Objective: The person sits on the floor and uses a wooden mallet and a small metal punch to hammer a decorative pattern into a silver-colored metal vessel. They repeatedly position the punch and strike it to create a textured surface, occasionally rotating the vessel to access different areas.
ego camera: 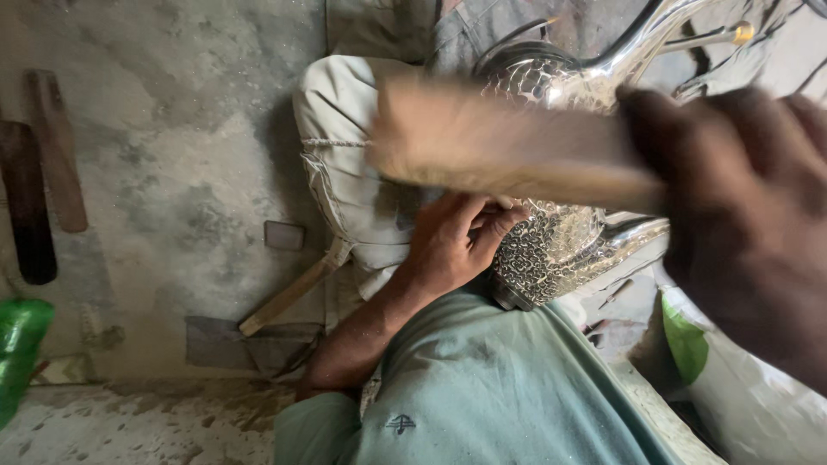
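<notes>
My left hand (452, 245) presses on the rim of a shiny silver vessel with a hammered, dimpled surface (560, 250), which rests against my green-trousered knee (482, 387) and a pale cloth cushion (345, 155). Close to the camera, my right hand (741, 215) grips a wooden mallet (500, 142). The mallet is blurred by motion and crosses over the top of the vessel. A curved metal spout or handle (642, 39) rises from the vessel at the upper right.
A hammer with a wooden handle (289, 293) lies on the dusty concrete floor. Two dark flat tools (39, 172) lie at the left, and a green plastic object (19, 344) sits at the lower left. A white sack with a green patch (732, 387) is at the lower right.
</notes>
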